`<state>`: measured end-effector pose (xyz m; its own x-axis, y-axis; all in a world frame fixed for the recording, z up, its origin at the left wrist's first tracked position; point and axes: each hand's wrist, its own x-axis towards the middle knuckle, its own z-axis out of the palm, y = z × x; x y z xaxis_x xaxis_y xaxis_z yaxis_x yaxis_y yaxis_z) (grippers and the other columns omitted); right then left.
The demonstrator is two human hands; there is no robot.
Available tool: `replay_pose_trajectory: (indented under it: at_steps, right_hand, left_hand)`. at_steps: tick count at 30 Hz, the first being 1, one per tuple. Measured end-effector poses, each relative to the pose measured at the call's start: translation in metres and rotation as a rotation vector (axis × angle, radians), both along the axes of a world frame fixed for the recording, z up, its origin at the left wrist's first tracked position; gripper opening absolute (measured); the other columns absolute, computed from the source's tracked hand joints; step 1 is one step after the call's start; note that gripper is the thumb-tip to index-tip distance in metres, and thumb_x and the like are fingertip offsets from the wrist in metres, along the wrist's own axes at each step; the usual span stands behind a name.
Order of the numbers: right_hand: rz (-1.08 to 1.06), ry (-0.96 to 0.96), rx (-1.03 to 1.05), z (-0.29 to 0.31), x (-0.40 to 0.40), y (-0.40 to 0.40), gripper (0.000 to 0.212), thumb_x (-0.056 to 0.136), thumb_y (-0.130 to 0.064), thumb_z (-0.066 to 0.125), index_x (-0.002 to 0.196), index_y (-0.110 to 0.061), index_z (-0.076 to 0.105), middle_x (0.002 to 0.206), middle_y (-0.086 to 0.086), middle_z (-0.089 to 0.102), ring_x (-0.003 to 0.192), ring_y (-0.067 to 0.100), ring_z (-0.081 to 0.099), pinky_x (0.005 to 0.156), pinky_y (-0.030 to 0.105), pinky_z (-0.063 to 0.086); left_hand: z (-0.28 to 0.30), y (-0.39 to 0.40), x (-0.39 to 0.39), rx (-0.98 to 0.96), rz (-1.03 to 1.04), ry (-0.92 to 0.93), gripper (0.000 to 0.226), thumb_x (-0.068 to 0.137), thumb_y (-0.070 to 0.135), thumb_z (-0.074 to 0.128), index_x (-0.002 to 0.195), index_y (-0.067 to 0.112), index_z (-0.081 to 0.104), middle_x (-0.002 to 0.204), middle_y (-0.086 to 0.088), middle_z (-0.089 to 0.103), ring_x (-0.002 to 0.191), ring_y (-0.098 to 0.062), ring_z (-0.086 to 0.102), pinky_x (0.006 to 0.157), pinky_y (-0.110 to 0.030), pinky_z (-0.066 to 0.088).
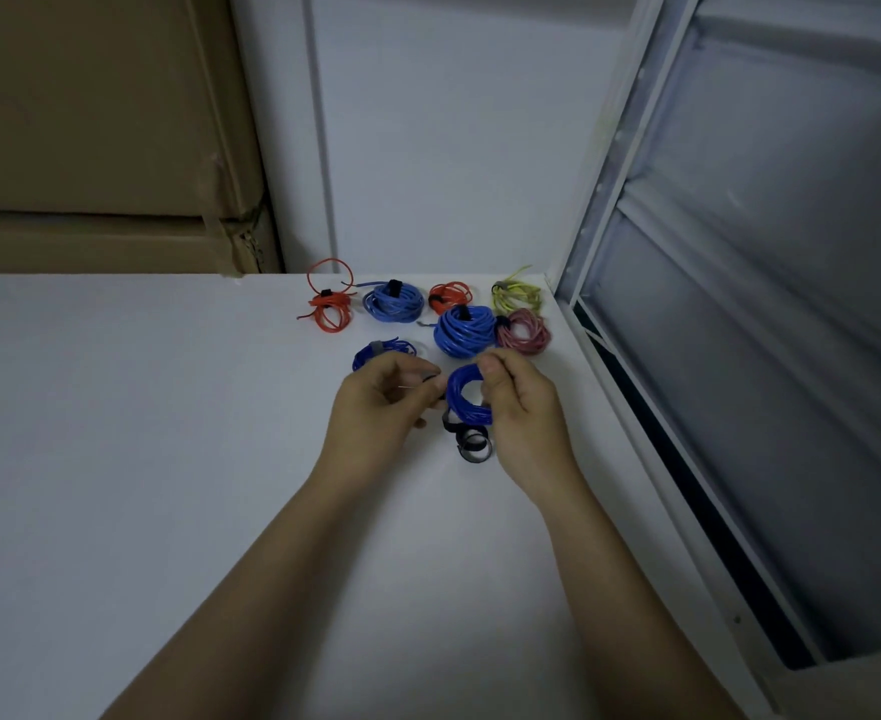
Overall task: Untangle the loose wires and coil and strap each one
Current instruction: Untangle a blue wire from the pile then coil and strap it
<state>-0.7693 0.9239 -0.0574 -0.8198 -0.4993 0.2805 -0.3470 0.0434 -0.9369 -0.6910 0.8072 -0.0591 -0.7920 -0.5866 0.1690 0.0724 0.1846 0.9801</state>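
Dark blue wire coil [468, 398] pinched in right grip [518, 407], left grip [386, 400] pinching black strap [472, 443] just beside it, above white tabletop [168, 459]

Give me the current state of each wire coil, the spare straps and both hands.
Dark blue coil: coiled, held, no strap visible.
Right hand: grips that coil.
Left hand: pinches a black strap.
Spare straps: loose on table.
Two red coils, two light blue, yellow, pink, second dark blue: strapped.
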Motion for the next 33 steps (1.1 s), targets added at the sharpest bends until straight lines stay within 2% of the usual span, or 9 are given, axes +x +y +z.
replay_pose_trajectory:
  at_steps: [5, 8, 11, 15, 18, 22, 26, 30, 33]
  right_hand:
    - [0.078, -0.001, 0.016, -0.005, 0.006, -0.005, 0.025, 0.101, -0.019, 0.043, 0.083, -0.030, 0.057, 0.070, -0.021, 0.061, 0.062, -0.002, 0.051, 0.057, 0.010, 0.042]
    - [0.094, 0.079, 0.043, -0.007, 0.007, 0.001, 0.021, 0.100, -0.018, 0.045, 0.090, -0.031, 0.058, 0.077, -0.022, 0.063, 0.070, -0.002, 0.057, 0.061, 0.010, 0.045]
    - [0.142, 0.102, 0.085, -0.007, 0.006, 0.004, 0.021, 0.100, -0.017, 0.046, 0.100, -0.033, 0.060, 0.089, -0.022, 0.063, 0.082, 0.002, 0.061, 0.067, 0.020, 0.052]
    - [0.138, 0.132, 0.153, -0.011, 0.005, 0.004, 0.022, 0.100, -0.017, 0.047, 0.113, -0.020, 0.064, 0.092, -0.027, 0.059, 0.088, -0.007, 0.058, 0.074, 0.020, 0.050]
    - [0.116, 0.179, 0.134, -0.012, 0.002, 0.005, 0.021, 0.099, -0.016, 0.047, 0.110, -0.017, 0.065, 0.092, -0.022, 0.060, 0.085, -0.001, 0.059, 0.072, 0.017, 0.050]
    - [0.095, 0.050, 0.103, -0.011, 0.003, 0.004, 0.018, 0.099, -0.016, 0.047, 0.096, -0.025, 0.062, 0.085, -0.009, 0.065, 0.075, 0.017, 0.061, 0.062, 0.025, 0.052]
    - [0.089, -0.028, 0.162, -0.010, 0.007, 0.002, 0.018, 0.099, -0.024, 0.048, 0.088, -0.030, 0.062, 0.080, -0.011, 0.065, 0.078, 0.007, 0.063, 0.066, 0.027, 0.053]
    - [0.071, -0.220, 0.131, 0.001, 0.007, 0.000, 0.026, 0.100, -0.027, 0.047, 0.080, -0.029, 0.064, 0.068, -0.014, 0.062, 0.064, 0.001, 0.058, 0.051, 0.019, 0.048]
    - [0.056, -0.298, 0.155, 0.007, 0.006, 0.000, 0.027, 0.100, -0.030, 0.047, 0.079, -0.027, 0.065, 0.077, -0.001, 0.060, 0.070, 0.012, 0.056, 0.055, 0.025, 0.047]
  left_hand:
    - [-0.004, 0.000, 0.001, 0.191, -0.030, 0.041, 0.008, 0.086, 0.000, 0.065, 0.090, 0.007, 0.064, 0.078, -0.004, 0.071, 0.070, -0.013, 0.069, 0.067, -0.024, 0.058]
    - [-0.006, -0.001, 0.002, 0.256, -0.069, 0.045, 0.008, 0.085, 0.003, 0.066, 0.091, -0.002, 0.061, 0.075, -0.005, 0.073, 0.070, -0.014, 0.070, 0.067, -0.025, 0.058]
    - [-0.004, -0.003, 0.005, 0.235, -0.068, 0.049, 0.012, 0.083, 0.013, 0.068, 0.084, 0.004, 0.061, 0.072, 0.000, 0.073, 0.068, -0.010, 0.069, 0.058, -0.017, 0.052]
    - [-0.003, -0.007, 0.006, 0.143, -0.041, 0.022, 0.003, 0.085, 0.016, 0.068, 0.085, 0.013, 0.068, 0.072, 0.002, 0.072, 0.065, -0.007, 0.065, 0.054, -0.016, 0.049]
    - [-0.003, -0.007, 0.005, 0.135, -0.054, 0.016, 0.006, 0.086, 0.019, 0.067, 0.084, 0.017, 0.072, 0.063, 0.006, 0.066, 0.058, -0.004, 0.057, 0.054, -0.015, 0.047]
    - [-0.004, -0.009, 0.005, 0.073, -0.064, -0.003, 0.012, 0.087, 0.026, 0.065, 0.080, 0.020, 0.073, 0.052, 0.010, 0.053, 0.051, -0.003, 0.045, 0.050, -0.013, 0.041]
    - [-0.006, -0.012, 0.007, 0.033, -0.037, -0.003, 0.003, 0.087, 0.020, 0.065, 0.087, 0.022, 0.067, 0.056, 0.010, 0.053, 0.055, -0.003, 0.050, 0.053, -0.015, 0.044]
    - [-0.004, -0.018, 0.010, -0.043, -0.111, -0.058, 0.016, 0.092, 0.012, 0.060, 0.092, 0.025, 0.069, 0.087, 0.008, 0.068, 0.068, 0.001, 0.057, 0.059, -0.013, 0.046]
    - [-0.002, -0.022, 0.011, -0.044, -0.143, -0.075, 0.020, 0.094, 0.011, 0.056, 0.097, 0.025, 0.070, 0.094, 0.002, 0.069, 0.073, 0.000, 0.057, 0.062, -0.012, 0.046]
